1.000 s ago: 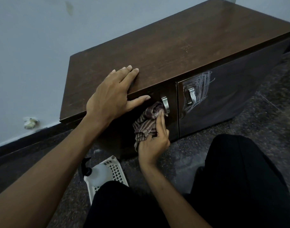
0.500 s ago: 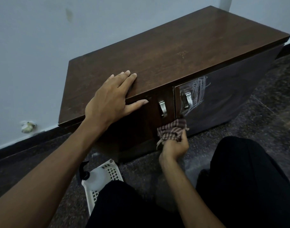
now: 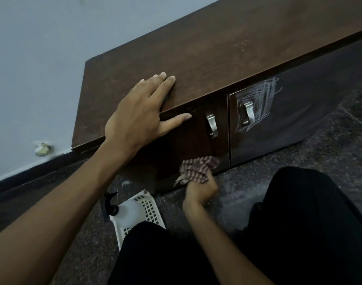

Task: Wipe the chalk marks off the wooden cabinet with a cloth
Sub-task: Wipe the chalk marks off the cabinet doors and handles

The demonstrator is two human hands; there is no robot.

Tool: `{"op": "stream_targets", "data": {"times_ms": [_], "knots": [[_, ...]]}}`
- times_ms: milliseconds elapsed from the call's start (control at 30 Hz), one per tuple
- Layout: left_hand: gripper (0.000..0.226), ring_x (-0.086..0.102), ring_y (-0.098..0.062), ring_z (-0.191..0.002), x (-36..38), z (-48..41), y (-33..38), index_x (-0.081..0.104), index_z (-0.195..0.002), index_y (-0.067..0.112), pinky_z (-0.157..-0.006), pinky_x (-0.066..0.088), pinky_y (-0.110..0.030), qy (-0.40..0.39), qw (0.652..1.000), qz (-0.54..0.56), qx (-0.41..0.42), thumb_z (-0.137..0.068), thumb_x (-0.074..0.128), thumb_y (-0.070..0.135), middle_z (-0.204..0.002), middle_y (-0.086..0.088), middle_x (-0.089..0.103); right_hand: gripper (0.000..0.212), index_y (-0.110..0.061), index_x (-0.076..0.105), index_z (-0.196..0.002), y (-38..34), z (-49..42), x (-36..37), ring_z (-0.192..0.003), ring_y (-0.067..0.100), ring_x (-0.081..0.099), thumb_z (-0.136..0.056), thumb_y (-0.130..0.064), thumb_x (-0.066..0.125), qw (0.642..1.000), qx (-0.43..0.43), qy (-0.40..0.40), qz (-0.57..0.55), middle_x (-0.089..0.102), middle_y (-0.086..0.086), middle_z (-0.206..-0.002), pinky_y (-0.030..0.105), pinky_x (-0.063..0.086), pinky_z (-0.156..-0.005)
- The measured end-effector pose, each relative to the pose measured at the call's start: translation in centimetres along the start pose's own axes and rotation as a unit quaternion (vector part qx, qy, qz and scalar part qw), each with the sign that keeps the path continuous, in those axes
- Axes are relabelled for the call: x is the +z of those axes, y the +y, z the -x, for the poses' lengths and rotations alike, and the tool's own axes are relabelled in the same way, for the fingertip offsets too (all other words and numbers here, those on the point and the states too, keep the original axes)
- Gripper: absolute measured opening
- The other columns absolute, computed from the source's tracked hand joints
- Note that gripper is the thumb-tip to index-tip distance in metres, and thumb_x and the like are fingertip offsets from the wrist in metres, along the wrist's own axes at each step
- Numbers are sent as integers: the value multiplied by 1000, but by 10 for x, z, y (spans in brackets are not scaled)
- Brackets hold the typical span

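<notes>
- Change: the cloth (image 3: 199, 168) has travelled from beside the handle (image 3: 212, 125) of the left door (image 3: 188, 145) down to that door's bottom edge, lower centre of the frame, close to the floor (image 3: 247, 194).
- The left door shows no chalk now, so I judge it done or nearly so.
- The chalk marks (image 3: 258, 103) on the right door (image 3: 299, 120), right of centre, look the same as a second ago: a dense white scribble around that door's own handle (untouched by the cloth so far).
- Meaning for the task: the larger share of the wiping is, in my judgement, yet to come, and the cloth must next cross the seam to the right door.
- Right hand (image 3: 198, 190): fingers curled tight round the bunched cloth, pressing it against the cabinet (image 3: 217, 48) front; the hand is motion-blurred.
- Left hand (image 3: 139, 116): fingers straight and together, flat on the cabinet top at its front edge, thumb down over the front, holding nothing.
- Nearby: a white basket (image 3: 150, 204) with a spray bottle (image 3: 128, 212), lower centre-left.
</notes>
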State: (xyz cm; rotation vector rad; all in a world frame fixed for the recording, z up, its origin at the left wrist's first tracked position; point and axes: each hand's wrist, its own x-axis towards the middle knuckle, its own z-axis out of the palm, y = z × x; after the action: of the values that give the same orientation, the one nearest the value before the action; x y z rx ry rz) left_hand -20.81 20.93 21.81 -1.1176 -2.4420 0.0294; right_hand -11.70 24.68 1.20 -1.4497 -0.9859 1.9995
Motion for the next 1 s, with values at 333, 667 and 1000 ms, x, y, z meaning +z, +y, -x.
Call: {"op": "stream_targets", "data": {"times_ms": [333,667,1000], "knots": [[83,45,-24,-139,-1,1,2,45,-146,11,-118,33,-41,0,1000,0,-4,-91,47,72,-150,-11,48,24,4,56,-118,4,27,-4,-74,15,57,-97,9,45,944,316,-89,-20,58,23,-131,19,52,-65],[83,48,-27,-136,-1,0,2,47,-145,9,-117,35,-44,6,1000,8,-2,-89,47,72,-147,-14,50,20,-11,68,-88,-83,-22,-17,-62,4,65,-92,5,58,989,73,6,-130,67,-4,-80,19,54,-54],[85,47,-27,-137,-7,0,2,45,-146,10,-118,34,-43,-12,1000,1,-2,-90,42,73,-148,-14,50,33,-18,69,-63,-77,-29,-34,-70,17,60,-84,6,60,999,-9,-27,-41,67,2,-75,28,52,-58]]}}
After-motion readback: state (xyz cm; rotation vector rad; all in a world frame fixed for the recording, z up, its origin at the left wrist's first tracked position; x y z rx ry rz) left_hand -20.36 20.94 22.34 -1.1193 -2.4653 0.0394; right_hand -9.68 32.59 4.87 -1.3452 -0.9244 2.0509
